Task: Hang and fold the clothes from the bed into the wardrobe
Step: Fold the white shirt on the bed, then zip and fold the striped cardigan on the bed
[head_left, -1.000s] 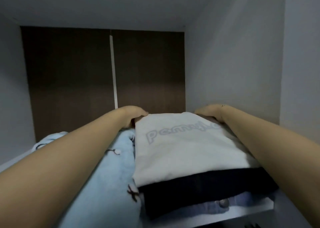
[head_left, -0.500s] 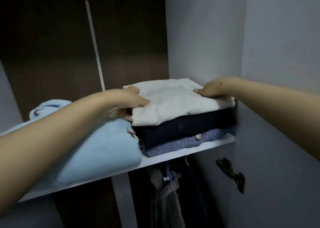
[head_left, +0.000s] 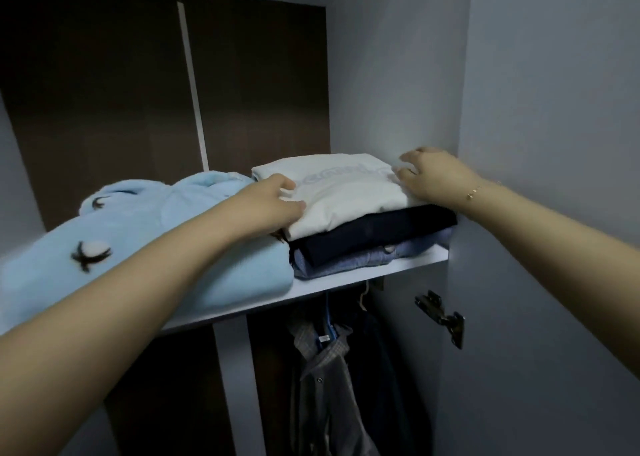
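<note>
Nearest, at six o'clock below the white wardrobe shelf (head_left: 346, 284), a grey checked shirt (head_left: 325, 362) hangs. Above it, the folded white printed top (head_left: 346, 196) crowns a stack on a navy garment (head_left: 374, 235) and blue denim piece (head_left: 349, 261). At nine o'clock the left hand (head_left: 273, 206) pinches its corner; at three the right hand (head_left: 433, 175) hovers, fingers spread. Likely risk: tugging that corner skews the stack towards the fluffy pale-blue garment (head_left: 156, 234).

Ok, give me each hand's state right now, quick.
Left hand: fingers curled on the left edge of the white folded top, holding it.
Right hand: open, resting on that top.
</note>
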Demonstrator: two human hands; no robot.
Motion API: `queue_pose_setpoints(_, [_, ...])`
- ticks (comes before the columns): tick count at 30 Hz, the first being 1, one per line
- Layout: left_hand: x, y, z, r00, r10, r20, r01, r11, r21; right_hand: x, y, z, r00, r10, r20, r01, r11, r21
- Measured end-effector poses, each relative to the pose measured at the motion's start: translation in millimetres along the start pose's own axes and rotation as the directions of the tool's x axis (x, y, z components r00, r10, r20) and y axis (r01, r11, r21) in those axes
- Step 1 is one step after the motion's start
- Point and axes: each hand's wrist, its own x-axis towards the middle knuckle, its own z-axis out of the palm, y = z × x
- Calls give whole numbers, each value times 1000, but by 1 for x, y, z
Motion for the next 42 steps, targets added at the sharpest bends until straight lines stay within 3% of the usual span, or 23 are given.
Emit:
queue_pose_setpoints(3, [-47,-6,8,961,255,-106,-208,922,327,-69,-22,-8,981,-121,-152,128,991,38])
queue_pose_setpoints(5, [-84,-12,21,902,403,-155,-283,822,494,-121,-42,-7,976,-159,-148,149,986,-71])
queue_pose_setpoints(7, [-121,-17,34,869,468,-158,-316,772,552,-170,-58,-3,988,-133,-78,117,976,-184])
queue_pose_setpoints(12, [-201,-42,65,828,549,-114,-391,710,586,-287,-62,1,1000,-25,-1,23,934,-357])
queue_pose_setpoints(21, [-340,-34,161,744,664,77,-648,688,326,-520,-50,-27,947,307,92,-242,874,-421])
queue_pose_setpoints(29, [-458,18,253,496,817,292,-861,506,46,-707,-49,-56,732,680,41,-612,683,-399])
queue_pose_setpoints(32, [-518,47,283,386,845,370,-888,449,-98,-785,-55,-74,587,810,-13,-757,543,-362])
queue_pose_setpoints(35, [-590,82,306,218,880,422,-911,338,-236,-871,-69,-99,425,902,-72,-856,375,-355])
queue_pose_setpoints(42, [-781,171,328,-133,909,396,-869,85,-487,-1065,-121,-162,89,983,-162,-944,31,-329])
